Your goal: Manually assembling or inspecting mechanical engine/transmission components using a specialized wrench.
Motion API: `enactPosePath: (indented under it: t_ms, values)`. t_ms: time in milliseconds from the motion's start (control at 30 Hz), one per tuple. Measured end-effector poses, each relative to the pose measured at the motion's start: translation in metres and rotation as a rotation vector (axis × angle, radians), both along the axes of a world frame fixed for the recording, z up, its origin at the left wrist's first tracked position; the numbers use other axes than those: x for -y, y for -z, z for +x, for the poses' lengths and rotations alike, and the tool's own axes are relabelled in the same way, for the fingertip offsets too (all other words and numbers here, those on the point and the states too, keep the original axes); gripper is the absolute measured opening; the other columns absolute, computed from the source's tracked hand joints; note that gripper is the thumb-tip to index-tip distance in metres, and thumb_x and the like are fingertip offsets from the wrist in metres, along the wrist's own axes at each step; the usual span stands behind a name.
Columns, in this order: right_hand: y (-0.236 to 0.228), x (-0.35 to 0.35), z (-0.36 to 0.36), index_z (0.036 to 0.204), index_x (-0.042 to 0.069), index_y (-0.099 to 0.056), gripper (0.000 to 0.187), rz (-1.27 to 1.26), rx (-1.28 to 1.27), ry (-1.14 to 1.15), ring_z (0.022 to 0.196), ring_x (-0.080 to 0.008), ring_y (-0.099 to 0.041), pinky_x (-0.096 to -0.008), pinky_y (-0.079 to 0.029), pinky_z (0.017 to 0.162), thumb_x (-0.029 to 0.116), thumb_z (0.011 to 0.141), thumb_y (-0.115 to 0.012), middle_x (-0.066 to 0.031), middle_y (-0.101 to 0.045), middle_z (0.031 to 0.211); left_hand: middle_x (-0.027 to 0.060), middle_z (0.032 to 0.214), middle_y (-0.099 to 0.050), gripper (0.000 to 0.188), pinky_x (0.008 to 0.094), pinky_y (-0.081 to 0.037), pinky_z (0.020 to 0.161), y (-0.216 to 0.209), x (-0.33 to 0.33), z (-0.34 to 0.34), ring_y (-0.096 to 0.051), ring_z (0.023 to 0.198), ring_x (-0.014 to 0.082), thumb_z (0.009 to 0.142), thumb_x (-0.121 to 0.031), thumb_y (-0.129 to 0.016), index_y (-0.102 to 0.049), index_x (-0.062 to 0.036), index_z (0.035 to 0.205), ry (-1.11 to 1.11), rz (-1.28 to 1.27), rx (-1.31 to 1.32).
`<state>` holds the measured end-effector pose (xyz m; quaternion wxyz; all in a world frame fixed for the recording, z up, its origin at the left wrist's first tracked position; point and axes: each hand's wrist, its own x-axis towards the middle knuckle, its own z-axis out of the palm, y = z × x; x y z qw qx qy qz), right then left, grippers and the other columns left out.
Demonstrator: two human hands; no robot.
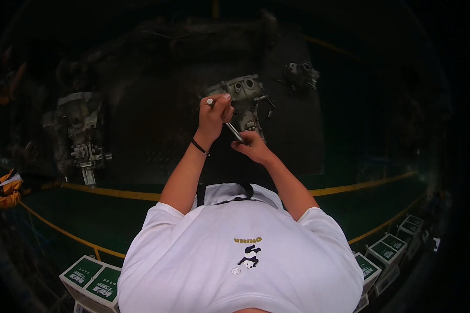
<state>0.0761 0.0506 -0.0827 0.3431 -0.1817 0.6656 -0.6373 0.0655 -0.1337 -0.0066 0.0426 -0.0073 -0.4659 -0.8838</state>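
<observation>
Both hands [230, 128] grip a metal tool [225, 119] over a grey engine part [244, 99].

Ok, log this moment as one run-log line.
left hand: gripping metal rod near top | right hand: at rod's lower end | rod against grey metal casting | second casting at left, untouched

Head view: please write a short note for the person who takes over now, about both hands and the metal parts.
Left hand: fist shut around the top of a slim metal tool.
Right hand: at the tool's lower end, against the grey cast metal part on the dark mat.
Other castings: one at far left, a small one at upper right.
Done and left: too dark to tell; the tool is on the middle part.
</observation>
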Motion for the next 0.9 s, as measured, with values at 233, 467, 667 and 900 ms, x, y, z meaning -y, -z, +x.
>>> enactPosePath:
  t_ms: [233, 467, 667, 900]
  values:
    - [-0.005, 0.057, 0.005, 0.103, 0.0, -0.066, 0.031, -0.258, -0.087, -0.216, 0.088, -0.0178, -0.064, -0.0319, -0.05, 0.079, 0.027, 0.088, -0.072, -0.0114, -0.065, 0.092, 0.0038, 0.052, -0.04, 0.034, 0.0306, -0.032, 0.047, -0.012, -0.062, 0.014, -0.04, 0.047, 0.0106, 0.097, -0.02, -0.058, -0.055, 0.0031, 0.072, 0.275, -0.658, -0.083]
    - [0.005, 0.044, -0.056, 0.064, 0.003, -0.045, 0.04, 0.009, -0.316, 0.399, 0.058, -0.0067, -0.034, -0.0308, -0.03, 0.05, 0.019, 0.094, -0.066, 0.0018, -0.035, 0.058, 0.001, 0.07, -0.048, 0.023, 0.0258, -0.032, 0.058, -0.025, -0.058, 0.057, -0.04, 0.062, 0.0104, 0.093, -0.017, -0.059, -0.053, -0.0008, 0.078, 0.106, -0.455, -0.148]
    - [0.01, 0.004, -0.03, 0.061, 0.002, -0.044, 0.043, 0.06, -0.373, 0.388, 0.056, -0.0079, -0.031, -0.0321, -0.027, 0.049, 0.018, 0.092, -0.068, 0.0001, -0.034, 0.053, 0.0047, 0.06, -0.042, 0.057, 0.0305, -0.03, 0.057, -0.008, -0.021, 0.064, -0.038, 0.059, 0.0153, 0.096, -0.046, -0.056, -0.046, -0.0006, 0.062, 0.092, -0.269, -0.246]
    - [-0.017, 0.014, 0.052, 0.07, 0.001, -0.051, 0.029, 0.101, -0.306, -0.03, 0.056, -0.0154, -0.04, -0.0349, -0.037, 0.053, 0.017, 0.084, -0.071, -0.0067, -0.047, 0.06, 0.003, 0.049, -0.033, 0.054, 0.0305, -0.022, 0.048, -0.003, -0.006, 0.041, -0.03, 0.047, 0.0136, 0.095, -0.036, -0.04, -0.038, -0.0028, 0.052, 0.061, 0.017, -0.128]
